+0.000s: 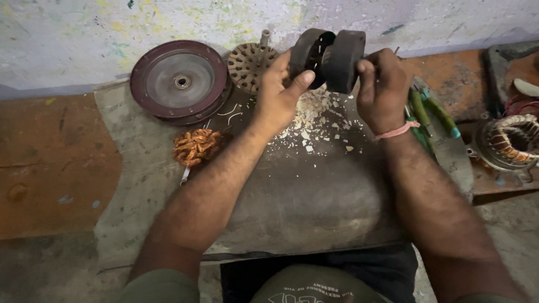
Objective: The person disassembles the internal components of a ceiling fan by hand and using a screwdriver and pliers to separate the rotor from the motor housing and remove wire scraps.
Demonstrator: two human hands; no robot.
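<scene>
Paint-flecked plaster backs a worn grey mat [314, 196] strewn with pale chips. At upper centre the left hand [279, 92] and right hand [382, 90] both clasp a dark, round motor core [328, 53] (two drum-like halves), raised off the mat. A maroon metal disc [179, 81] and tangled copper wire [196, 147] lie left; the mat's lower middle is bare.

Dark round motor core [328, 59], held aloft

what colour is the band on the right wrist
Pink, a thin band seen in the head view.
</scene>
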